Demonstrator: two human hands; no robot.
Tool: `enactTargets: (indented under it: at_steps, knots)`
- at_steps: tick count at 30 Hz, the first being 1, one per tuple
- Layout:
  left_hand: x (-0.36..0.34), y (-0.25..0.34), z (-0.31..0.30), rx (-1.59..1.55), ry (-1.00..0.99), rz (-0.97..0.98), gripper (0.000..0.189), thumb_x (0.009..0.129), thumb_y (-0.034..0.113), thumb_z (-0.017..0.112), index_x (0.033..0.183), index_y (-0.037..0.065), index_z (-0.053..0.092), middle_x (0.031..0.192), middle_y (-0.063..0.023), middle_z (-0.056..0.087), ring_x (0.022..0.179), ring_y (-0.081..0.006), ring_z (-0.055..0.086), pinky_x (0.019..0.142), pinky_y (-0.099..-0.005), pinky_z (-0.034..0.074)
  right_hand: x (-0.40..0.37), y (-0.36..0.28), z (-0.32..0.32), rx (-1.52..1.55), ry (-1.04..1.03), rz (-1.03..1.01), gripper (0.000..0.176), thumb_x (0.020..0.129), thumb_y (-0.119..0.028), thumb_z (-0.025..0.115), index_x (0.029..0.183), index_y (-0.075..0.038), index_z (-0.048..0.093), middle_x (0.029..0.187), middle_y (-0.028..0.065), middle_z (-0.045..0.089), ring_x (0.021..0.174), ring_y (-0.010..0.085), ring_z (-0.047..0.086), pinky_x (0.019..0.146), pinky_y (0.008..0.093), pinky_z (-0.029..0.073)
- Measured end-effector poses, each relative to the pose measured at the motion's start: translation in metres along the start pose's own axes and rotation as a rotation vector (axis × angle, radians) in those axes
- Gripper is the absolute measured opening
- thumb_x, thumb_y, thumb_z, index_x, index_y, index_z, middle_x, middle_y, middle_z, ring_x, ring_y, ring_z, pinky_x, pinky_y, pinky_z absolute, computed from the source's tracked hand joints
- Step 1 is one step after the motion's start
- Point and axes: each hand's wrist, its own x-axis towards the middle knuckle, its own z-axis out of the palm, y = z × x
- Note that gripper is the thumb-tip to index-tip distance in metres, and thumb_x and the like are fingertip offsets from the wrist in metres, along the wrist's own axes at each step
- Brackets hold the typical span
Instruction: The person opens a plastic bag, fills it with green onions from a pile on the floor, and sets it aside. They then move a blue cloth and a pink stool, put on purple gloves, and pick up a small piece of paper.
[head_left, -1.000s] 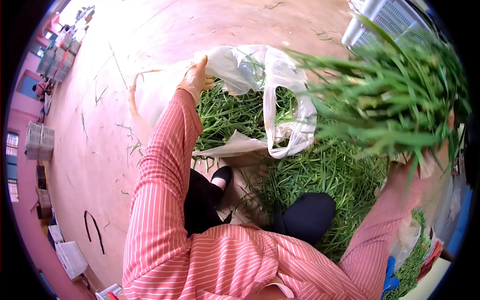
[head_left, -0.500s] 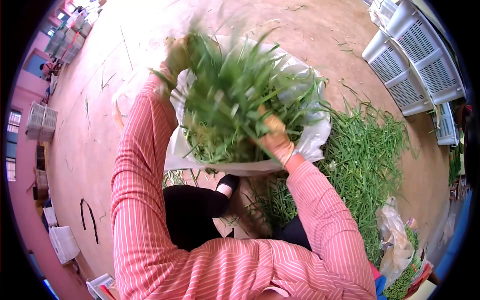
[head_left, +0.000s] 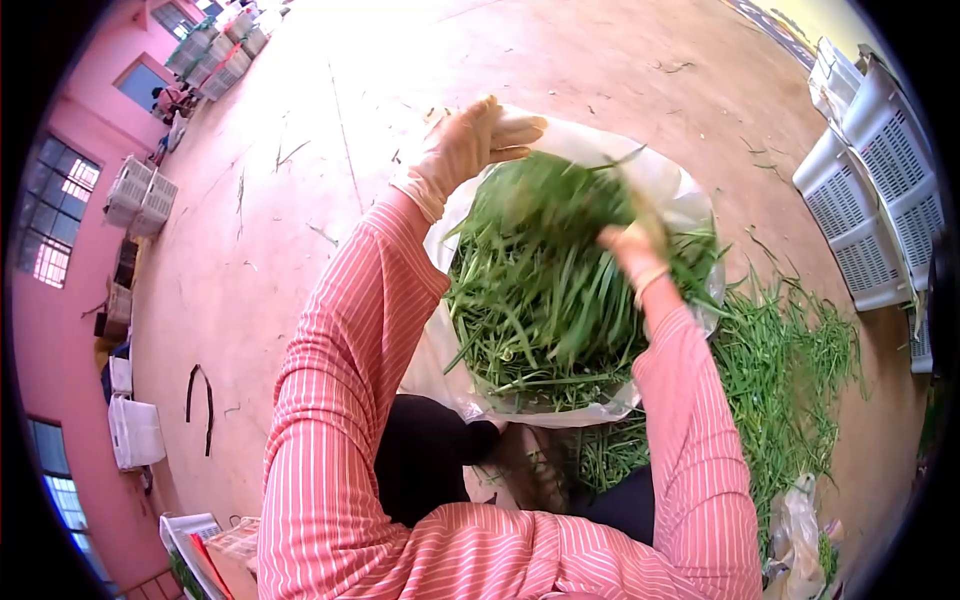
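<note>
A large clear plastic bag [head_left: 690,205] stands open before me, packed with long, narrow green leaves [head_left: 545,330]. At its far left rim is my left hand [head_left: 470,145], in a pale thin glove. Its fingers are stretched out and hold nothing. Over the right side of the bag is my right hand [head_left: 635,250], smeared by motion, its fingers closed around a clump of green leaves [head_left: 560,195]. That clump is blurred above the rest of the leaves. The far fingers of the right hand are hard to make out.
A heap of loose green leaves [head_left: 785,390] covers the floor right of the bag. White plastic crates [head_left: 865,200] are stacked at the right. More crates [head_left: 140,195] line the pink wall at left. A crumpled plastic bag [head_left: 800,530] lies at lower right. A person [head_left: 170,98] is far off.
The view has shifted, so the bag appears further right and lower. My left hand has come out of the leaves with fingers spread. The raised, blurred leaves have dropped lower into the bag.
</note>
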Motion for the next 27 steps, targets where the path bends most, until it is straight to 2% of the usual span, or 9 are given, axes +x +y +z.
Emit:
enactTargets:
  at_steps: [2,4,6,12,17,18,21,24,27]
  knots:
    - [0.014,-0.015,-0.005,1.755,0.232,0.465,0.041,0.092,0.025,0.036,0.130,0.008,0.032,0.138,-0.0123,0.028,0.126,-0.0200,0.031,0.100,-0.0348,0.033,0.039,-0.019,-0.024,-0.103,-0.025,0.086,0.075,0.061,-0.032,0.072,0.123,-0.002,0.042,0.120,0.0196,0.048,0.107,0.0284,0.049,0.093,0.0346,0.038]
    - [0.025,-0.011,-0.015,1.751,0.245,0.610,0.040,0.092,0.029,0.039,0.120,0.001,0.042,0.126,-0.0178,0.044,0.116,-0.0265,0.043,0.094,-0.0383,0.040,0.035,-0.024,-0.026,-0.376,0.151,-0.198,0.085,0.066,-0.045,0.069,0.130,-0.003,0.033,0.127,0.0247,0.040,0.118,0.0354,0.038,0.100,0.0361,0.029]
    - [0.028,-0.011,-0.018,1.694,0.180,0.813,0.044,0.089,0.032,0.045,0.120,0.001,0.041,0.124,-0.0169,0.045,0.112,-0.0292,0.046,0.093,-0.0391,0.040,0.020,0.007,-0.036,-0.548,-0.231,-0.135,0.101,0.065,-0.060,0.061,0.138,-0.010,0.012,0.136,0.0240,0.025,0.125,0.0388,0.025,0.103,0.0424,0.020]
    - [0.023,-0.005,-0.039,1.918,0.352,0.815,0.052,0.088,0.042,0.045,0.125,0.007,0.039,0.119,-0.0125,0.050,0.101,-0.0246,0.052,0.087,-0.0357,0.041,-0.084,0.031,-0.108,-1.116,-0.329,0.062,0.099,0.056,-0.043,0.073,0.135,-0.013,0.022,0.132,0.0105,0.035,0.125,0.0258,0.030,0.096,0.0460,0.028]
    - [0.047,-0.060,-0.079,2.264,1.062,0.377,0.050,0.085,0.043,0.048,0.120,0.008,0.049,0.115,-0.0121,0.052,0.096,-0.0221,0.052,0.080,-0.0325,0.043,-0.096,0.097,-0.122,-0.920,0.061,-0.428,0.009,0.077,-0.017,0.050,0.076,-0.010,0.056,0.060,0.0071,0.056,0.060,0.0271,0.056,0.056,0.0397,0.044]
    - [0.050,-0.070,-0.092,2.449,1.073,0.281,0.049,0.085,0.042,0.049,0.120,0.008,0.050,0.115,-0.0128,0.054,0.099,-0.0225,0.052,0.083,-0.0316,0.042,-0.097,0.100,-0.122,-0.840,0.166,-0.494,0.017,0.078,-0.019,0.050,0.066,-0.011,0.057,0.059,0.0090,0.056,0.058,0.0268,0.056,0.054,0.0386,0.044]
    - [0.083,-0.073,-0.133,3.275,0.742,0.177,0.050,0.084,0.035,0.051,0.121,0.002,0.046,0.118,-0.0185,0.051,0.110,-0.0278,0.049,0.094,-0.0294,0.036,-0.104,0.068,-0.135,-0.903,0.154,-0.169,0.016,0.076,-0.017,0.048,0.072,-0.012,0.062,0.067,0.0088,0.061,0.063,0.0261,0.060,0.058,0.0362,0.047]
    - [0.105,-0.085,-0.172,3.680,-0.146,0.609,0.059,0.080,0.033,0.055,0.127,0.003,0.036,0.126,-0.0171,0.044,0.115,-0.0312,0.043,0.095,-0.0367,0.037,-0.111,0.055,-0.169,-0.287,0.289,-0.247,0.026,0.084,-0.013,0.040,0.091,-0.012,0.065,0.080,0.0112,0.063,0.071,0.0247,0.062,0.062,0.0321,0.049]
    - [0.124,-0.091,-0.196,3.811,0.131,0.173,0.067,0.078,0.033,0.056,0.134,0.012,0.025,0.137,-0.0119,0.030,0.120,-0.0359,0.036,0.097,-0.0415,0.034,-0.138,0.013,-0.199,-0.256,0.452,-0.072,0.021,0.084,-0.014,0.046,0.096,-0.008,0.062,0.085,0.0112,0.064,0.074,0.0198,0.063,0.067,0.0286,0.048]
